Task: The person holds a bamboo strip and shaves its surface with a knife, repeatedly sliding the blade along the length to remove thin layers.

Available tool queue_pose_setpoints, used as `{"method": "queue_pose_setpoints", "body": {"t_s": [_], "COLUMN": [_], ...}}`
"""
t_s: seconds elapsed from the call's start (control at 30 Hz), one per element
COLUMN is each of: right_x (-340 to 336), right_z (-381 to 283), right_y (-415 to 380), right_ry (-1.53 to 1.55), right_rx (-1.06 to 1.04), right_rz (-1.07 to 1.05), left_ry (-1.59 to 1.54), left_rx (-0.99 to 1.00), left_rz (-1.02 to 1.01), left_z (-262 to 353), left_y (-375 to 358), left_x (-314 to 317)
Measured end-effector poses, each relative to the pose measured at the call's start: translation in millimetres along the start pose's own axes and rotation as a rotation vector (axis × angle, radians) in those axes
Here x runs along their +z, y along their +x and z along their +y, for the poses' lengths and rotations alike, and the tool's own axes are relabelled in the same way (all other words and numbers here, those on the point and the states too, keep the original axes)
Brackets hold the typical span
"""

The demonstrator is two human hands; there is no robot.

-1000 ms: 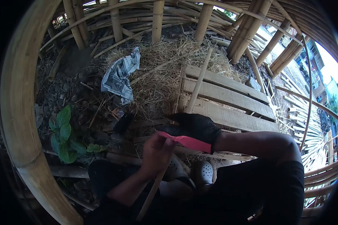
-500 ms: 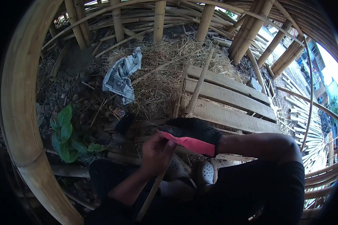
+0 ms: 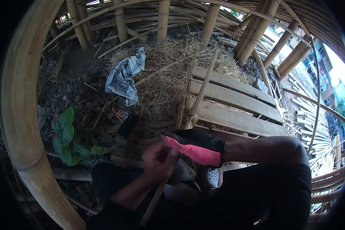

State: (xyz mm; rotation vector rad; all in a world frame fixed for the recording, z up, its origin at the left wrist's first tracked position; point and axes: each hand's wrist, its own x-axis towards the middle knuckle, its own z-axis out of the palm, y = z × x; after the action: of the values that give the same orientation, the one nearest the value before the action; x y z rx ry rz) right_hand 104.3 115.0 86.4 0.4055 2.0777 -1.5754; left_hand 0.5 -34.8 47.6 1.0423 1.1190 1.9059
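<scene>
My right hand [image 3: 198,145] wears a work glove with a black knitted back and a pink palm, its fingers stretched out to the left. My bare left hand [image 3: 160,159] pinches the fingertips of that glove [image 3: 191,151]. Both hands hover above my knees and my grey perforated clogs [image 3: 212,178]. A thin bamboo stick [image 3: 152,205] rises between my legs and passes under the left hand; whether that hand touches it I cannot tell.
A thick curved bamboo pole [image 3: 17,115] arches at the left. Wooden planks [image 3: 234,101] lie ahead with a bamboo stick [image 3: 203,86] across them, beside straw [image 3: 165,73], crumpled newspaper [image 3: 122,76], a dark tool head [image 3: 127,125] and a leafy plant [image 3: 65,138].
The gloved right hand has sunk a little and rolled, showing more pink palm. My left hand stays pinched on the glove's fingertips, shifting slightly down.
</scene>
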Motion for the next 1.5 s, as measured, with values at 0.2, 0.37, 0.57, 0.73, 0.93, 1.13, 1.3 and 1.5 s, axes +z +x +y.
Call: {"method": "queue_pose_setpoints", "body": {"t_s": [0.2,0.37,0.57,0.73,0.93,1.13,1.3,1.5], "right_x": [9.0,5.4,-10.4,-7.5,-10.7,-11.2,-9.2,-8.1], "right_z": [14.4,20.0,-28.6,-65.7,-36.6,-45.3,-44.9,-43.7], "right_y": [1.2,-5.8,-22.7,-31.4,-21.8,-27.1,-27.4,-29.1], "right_ry": [0.001,-0.013,-0.473,-0.381,-0.645,-0.856,-1.042,-1.109], "right_rx": [-0.397,-0.338,-0.269,-0.088,-0.259,-0.284,-0.387,-0.352], "right_rz": [0.316,0.162,0.148,0.442,0.843,0.999,1.035,1.026], "left_ry": [-0.032,-0.064,-0.204,-0.214,-0.178,-0.186,-0.08,0.108], "left_rx": [0.0,-0.219,-0.449,-0.569,-0.531,-0.374,-0.377,-0.224], "left_rz": [-0.037,-0.081,-0.091,-0.037,0.02,0.063,0.058,0.037], "left_z": [6.3,6.1,-3.1,-2.3,9.1,12.5,1.4,-7.7], "left_y": [2.4,-1.8,-7.1,-7.1,1.8,6.4,4.9,2.9], "left_x": [3.8,-0.6,-2.9,4.4,10.7,11.8,10.9,8.7]}}
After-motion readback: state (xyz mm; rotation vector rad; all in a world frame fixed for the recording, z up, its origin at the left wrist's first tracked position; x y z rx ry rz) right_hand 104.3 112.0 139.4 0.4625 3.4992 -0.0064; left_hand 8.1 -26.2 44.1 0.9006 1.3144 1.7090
